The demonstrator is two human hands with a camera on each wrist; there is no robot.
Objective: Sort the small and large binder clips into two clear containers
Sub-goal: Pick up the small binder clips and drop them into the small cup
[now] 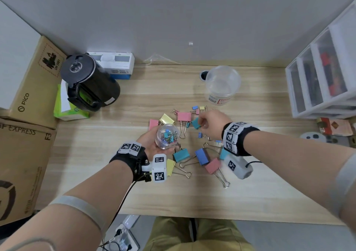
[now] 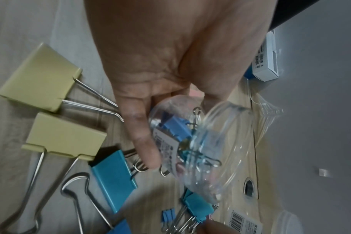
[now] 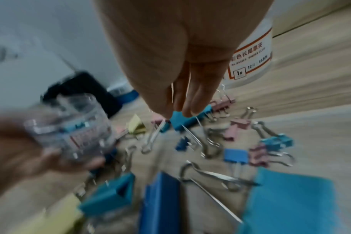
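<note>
My left hand (image 1: 149, 142) grips a small clear container (image 1: 167, 136), tilted, with several small coloured clips inside; the left wrist view shows the container (image 2: 202, 142) between thumb and fingers. My right hand (image 1: 203, 122) pinches a teal clip (image 1: 196, 123) just above the pile; in the right wrist view the fingertips hold that teal clip (image 3: 183, 122). A larger clear container (image 1: 221, 85) stands upright and empty behind the pile. Loose large clips lie on the desk, such as a pink one (image 1: 184, 116), a blue one (image 1: 202, 156) and a teal one (image 1: 181, 155). A small blue clip (image 1: 201, 134) lies among them.
A black kettle (image 1: 90, 83), a green tissue pack (image 1: 65, 106) and cardboard boxes (image 1: 34, 88) crowd the left. A white drawer unit (image 1: 323, 77) stands at the right. A cable hole (image 1: 203, 75) sits beside the larger container. The wooden desk (image 1: 250, 193) has bare surface near its front edge.
</note>
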